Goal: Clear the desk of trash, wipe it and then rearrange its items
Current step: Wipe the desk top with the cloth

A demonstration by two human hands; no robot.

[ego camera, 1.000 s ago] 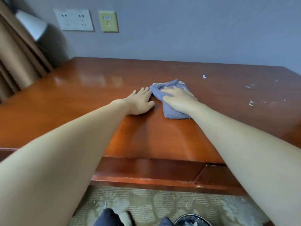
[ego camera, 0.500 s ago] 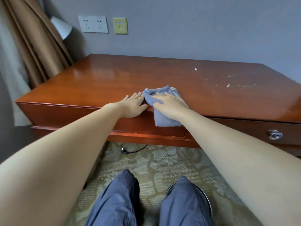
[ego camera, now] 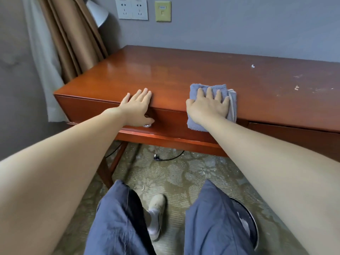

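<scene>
A folded blue-grey cloth (ego camera: 219, 87) lies at the front edge of the red-brown wooden desk (ego camera: 165, 70), one end hanging over the edge. My right hand (ego camera: 207, 105) presses flat on the cloth with fingers straight and spread. My left hand (ego camera: 137, 107) rests flat on the desk's front edge, fingers straight, to the left of the cloth and apart from it. Small white scraps (ego camera: 253, 66) and pale crumbs (ego camera: 296, 87) dot the desktop at the right.
A drawer with a metal ring pull (ego camera: 148, 125) sits under my left hand. Brown curtains (ego camera: 73, 39) hang at the left, wall sockets (ego camera: 131, 9) above. A dark bin (ego camera: 248, 223) stands by my right knee. A cable plug (ego camera: 157, 157) lies on the carpet.
The cloth and my right hand slid toward the front edge, then rightward away from my left hand. The view pulled back and lower, showing my legs and the floor.
</scene>
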